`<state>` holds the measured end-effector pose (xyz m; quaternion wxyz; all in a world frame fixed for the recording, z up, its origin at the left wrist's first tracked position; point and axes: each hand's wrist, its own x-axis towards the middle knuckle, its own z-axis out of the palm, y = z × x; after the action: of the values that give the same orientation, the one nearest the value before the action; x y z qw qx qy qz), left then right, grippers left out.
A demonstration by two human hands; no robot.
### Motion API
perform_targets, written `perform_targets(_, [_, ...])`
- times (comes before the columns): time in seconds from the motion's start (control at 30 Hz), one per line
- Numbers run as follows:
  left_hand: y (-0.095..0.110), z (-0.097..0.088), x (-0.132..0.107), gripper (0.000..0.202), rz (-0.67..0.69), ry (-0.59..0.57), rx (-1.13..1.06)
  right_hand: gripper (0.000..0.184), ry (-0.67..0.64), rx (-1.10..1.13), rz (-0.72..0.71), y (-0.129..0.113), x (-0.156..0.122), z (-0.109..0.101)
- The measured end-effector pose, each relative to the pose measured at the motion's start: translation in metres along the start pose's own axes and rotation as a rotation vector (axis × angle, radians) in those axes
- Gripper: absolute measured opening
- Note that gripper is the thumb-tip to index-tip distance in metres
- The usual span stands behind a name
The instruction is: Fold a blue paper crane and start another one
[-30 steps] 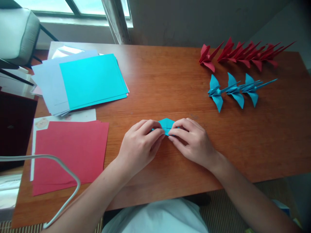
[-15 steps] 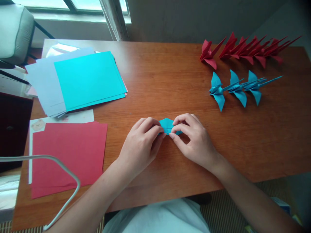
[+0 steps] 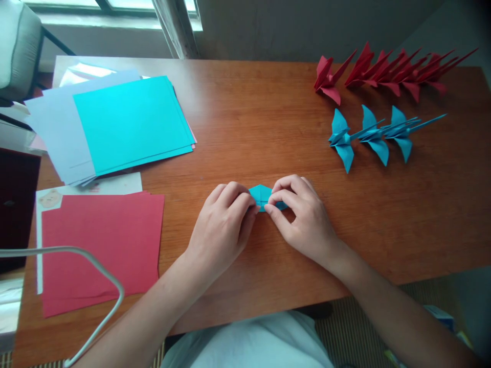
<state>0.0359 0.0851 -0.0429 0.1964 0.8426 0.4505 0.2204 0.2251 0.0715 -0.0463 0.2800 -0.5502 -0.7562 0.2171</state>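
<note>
Nearest to us, at the lower edge, we see a pale shirt (image 3: 249, 342) before the wooden table (image 3: 230, 122). On the left, a white cable (image 3: 57, 250) bends in front of the red sheets (image 3: 103, 225), which cover most of a white sheet (image 3: 123, 182).

In the middle are two bare hands. The left hand (image 3: 225, 220) has its fingers bent and close together; thumb and forefinger pinch the left part of the folded paper (image 3: 261, 193). The tips of its other fingers are hidden, so we cannot tell how they press. The right hand (image 3: 303, 214) leaves a rounded gap between thumb and forefinger, but their tips come together on the same paper, right of its centre. Its remaining fingers curl above, and we cannot tell whether all of them touch. The folded paper, which is blue, is between the two hands, well apart from all the sheets; its right end shows under the right fingers.

Farther, on the left, blue sheets (image 3: 134, 125) lie slantwise over pale sheets (image 3: 57, 130). On the right, we see three blue figures (image 3: 378, 149) in a row, with wings, and behind them a row of red figures (image 3: 395, 74). Beyond the table are a chair (image 3: 19, 46), a window (image 3: 130, 4), a curtain (image 3: 174, 25) and a grey wall (image 3: 307, 30).
</note>
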Motion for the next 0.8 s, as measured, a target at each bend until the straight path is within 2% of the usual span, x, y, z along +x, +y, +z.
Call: perform_targets(0.8, [-0.0017,0.0047,-0.0007,0.008,-0.006,0.030,0.074,0.013,0.008,-0.036,0.013,-0.0022,0.0012,0.0013])
